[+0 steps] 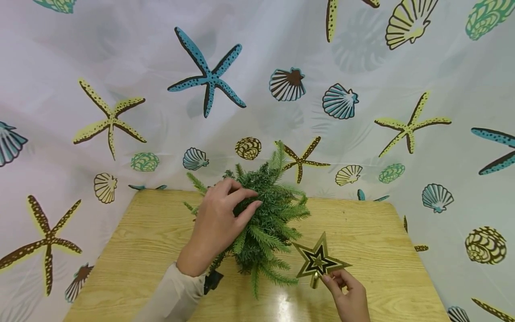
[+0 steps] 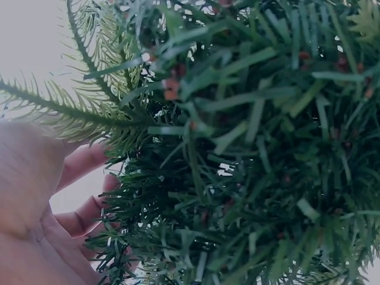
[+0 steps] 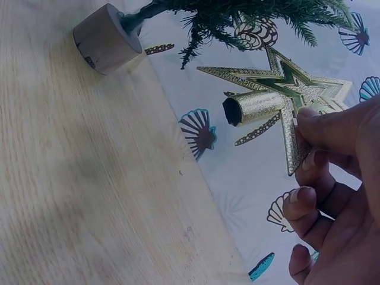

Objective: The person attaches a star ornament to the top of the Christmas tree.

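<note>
Cream sleeve [image 1: 173,293] comes up closest on my remote feed, leading to the left hand [image 1: 221,219], whose bent fingers reach among green needles; whether they pinch a twig, I can't tell. Across from it, the right hand [image 1: 349,293] pinches a gold 5-pointed star [image 1: 318,258] between thumb and forefinger by its near edge, the other fingers loosely curled. Most of that star extends beyond those 2 fingertips, its hollow socket [image 1: 314,281] beside the thumb. I judge it light, stiff and thin, perhaps slick, its points easily bent or snapped; I'd take hold by the socket or close to the centre. Just beside it, the bushy tree [image 1: 273,228] looks soft and springy. Beyond the wooden table [image 1: 362,232] hangs a printed white cloth [image 1: 257,36].
</note>
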Demonstrator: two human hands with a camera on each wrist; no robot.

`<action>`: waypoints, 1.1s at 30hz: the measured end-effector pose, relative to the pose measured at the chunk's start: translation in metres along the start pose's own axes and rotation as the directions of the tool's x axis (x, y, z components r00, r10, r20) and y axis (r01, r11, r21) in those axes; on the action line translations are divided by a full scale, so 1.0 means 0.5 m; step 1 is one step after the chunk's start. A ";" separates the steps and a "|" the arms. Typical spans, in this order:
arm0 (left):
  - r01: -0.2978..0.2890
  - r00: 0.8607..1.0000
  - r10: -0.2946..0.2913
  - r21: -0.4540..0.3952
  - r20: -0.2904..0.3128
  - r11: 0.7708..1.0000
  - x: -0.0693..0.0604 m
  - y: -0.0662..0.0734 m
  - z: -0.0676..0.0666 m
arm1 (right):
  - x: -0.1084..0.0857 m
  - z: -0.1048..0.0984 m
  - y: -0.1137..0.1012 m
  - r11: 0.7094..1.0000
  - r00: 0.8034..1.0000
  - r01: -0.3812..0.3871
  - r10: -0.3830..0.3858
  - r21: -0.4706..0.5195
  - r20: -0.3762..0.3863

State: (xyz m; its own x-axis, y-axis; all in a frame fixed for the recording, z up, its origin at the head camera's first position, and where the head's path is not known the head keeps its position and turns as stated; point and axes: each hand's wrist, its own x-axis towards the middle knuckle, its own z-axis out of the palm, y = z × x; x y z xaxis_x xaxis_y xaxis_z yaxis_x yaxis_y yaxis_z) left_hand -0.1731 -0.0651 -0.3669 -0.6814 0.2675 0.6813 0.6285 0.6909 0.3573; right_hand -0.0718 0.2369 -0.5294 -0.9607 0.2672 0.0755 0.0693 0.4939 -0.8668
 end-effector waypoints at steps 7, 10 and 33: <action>-0.036 0.999 0.035 0.019 0.037 0.999 -0.001 -0.003 0.001 | 0.004 -0.004 -0.017 0.998 1.000 -0.006 0.006 0.062 0.009; -0.046 0.998 0.045 0.027 0.047 0.999 -0.001 -0.005 0.003 | 0.007 -0.008 -0.023 0.998 1.000 0.008 -0.007 0.070 -0.008; -0.047 0.998 0.045 0.033 0.050 0.998 -0.008 -0.014 0.012 | 0.015 -0.043 -0.092 0.974 0.989 0.111 -0.089 0.196 -0.120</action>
State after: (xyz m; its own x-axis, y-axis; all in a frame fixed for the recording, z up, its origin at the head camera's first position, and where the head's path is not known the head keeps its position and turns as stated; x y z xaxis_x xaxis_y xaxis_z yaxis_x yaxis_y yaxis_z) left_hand -0.1771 -0.0671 -0.3763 -0.6703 0.3316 0.6639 0.6469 0.6994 0.3038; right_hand -0.0764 0.2342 -0.4785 -0.9239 0.3194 0.2105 -0.0918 0.3489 -0.9326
